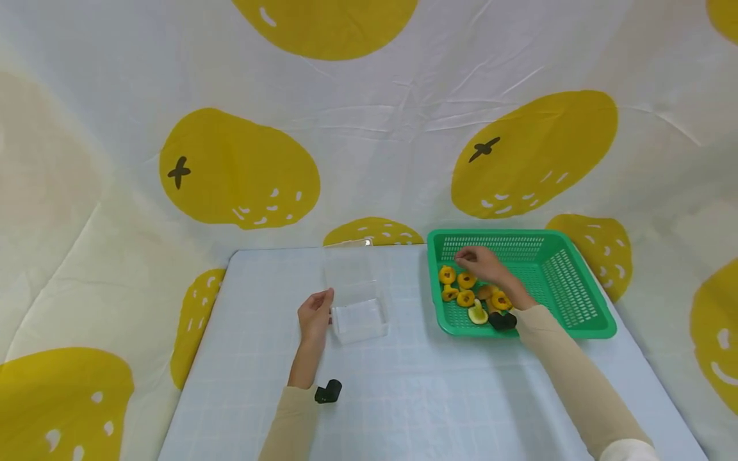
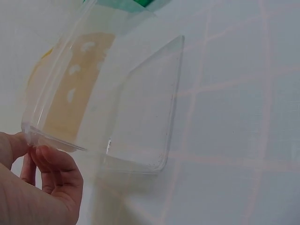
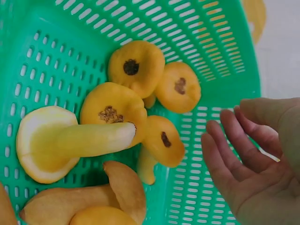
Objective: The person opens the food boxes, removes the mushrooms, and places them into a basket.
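Note:
My left hand (image 1: 315, 317) pinches the left rim of a clear plastic box (image 1: 360, 328), whose hinged lid (image 1: 348, 266) stands open at the back. In the left wrist view the thumb and fingertips grip the edge of that box (image 2: 140, 117), and no mushroom shows in it. Over the left part of a green basket (image 1: 605, 329) hovers my right hand (image 1: 483, 264), fingers loosely bent and holding nothing. Several yellow mushrooms (image 3: 137, 63) with dark-spotted caps lie below it. One paler mushroom (image 3: 47, 145) is on its side, near a brownish mushroom (image 3: 124, 190).
Both the box and the basket stand on a pale checked cloth (image 1: 403, 397) over the table. A white curtain (image 1: 369, 153) with yellow fruit prints hangs close behind them. The basket's right half shows bare slotted floor.

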`<state>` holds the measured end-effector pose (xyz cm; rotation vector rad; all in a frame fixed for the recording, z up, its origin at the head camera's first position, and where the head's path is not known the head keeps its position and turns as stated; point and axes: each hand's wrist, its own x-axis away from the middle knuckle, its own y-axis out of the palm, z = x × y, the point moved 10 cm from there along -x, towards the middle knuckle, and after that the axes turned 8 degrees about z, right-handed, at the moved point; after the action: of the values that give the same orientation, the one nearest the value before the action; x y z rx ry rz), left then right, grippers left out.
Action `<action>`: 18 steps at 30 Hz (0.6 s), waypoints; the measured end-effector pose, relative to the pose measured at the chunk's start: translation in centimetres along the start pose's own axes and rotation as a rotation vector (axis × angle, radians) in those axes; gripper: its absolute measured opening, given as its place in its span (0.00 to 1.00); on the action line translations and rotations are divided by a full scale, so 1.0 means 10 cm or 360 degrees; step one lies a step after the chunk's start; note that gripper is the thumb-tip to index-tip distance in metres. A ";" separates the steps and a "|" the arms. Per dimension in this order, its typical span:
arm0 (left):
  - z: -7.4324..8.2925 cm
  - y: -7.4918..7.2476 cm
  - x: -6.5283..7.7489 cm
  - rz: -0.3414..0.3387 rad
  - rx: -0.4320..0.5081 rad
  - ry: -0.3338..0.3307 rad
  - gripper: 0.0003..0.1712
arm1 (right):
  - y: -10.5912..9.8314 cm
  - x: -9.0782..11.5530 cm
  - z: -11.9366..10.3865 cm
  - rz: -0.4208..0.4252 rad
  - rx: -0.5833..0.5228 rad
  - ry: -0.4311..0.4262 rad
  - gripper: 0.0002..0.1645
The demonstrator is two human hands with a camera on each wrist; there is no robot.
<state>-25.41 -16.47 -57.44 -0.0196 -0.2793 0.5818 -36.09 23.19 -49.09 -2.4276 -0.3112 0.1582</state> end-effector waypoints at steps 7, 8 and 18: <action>-0.01 -0.05 -0.01 -0.0001 0.0017 -0.0113 0.21 | -0.13 0.10 -0.07 0.0129 0.0009 -0.0062 0.14; 0.00 -0.05 -0.01 -0.0008 0.0021 -0.0133 0.21 | -0.15 0.12 -0.08 0.0157 0.0012 -0.0069 0.13; 0.14 -0.11 -0.03 -0.0127 -0.0024 -0.0163 0.20 | -0.34 0.32 -0.13 0.0359 0.0027 -0.0137 0.09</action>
<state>-25.43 -17.64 -56.06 0.0072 -0.3825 0.5018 -33.39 25.78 -46.00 -2.4381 -0.0728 0.3642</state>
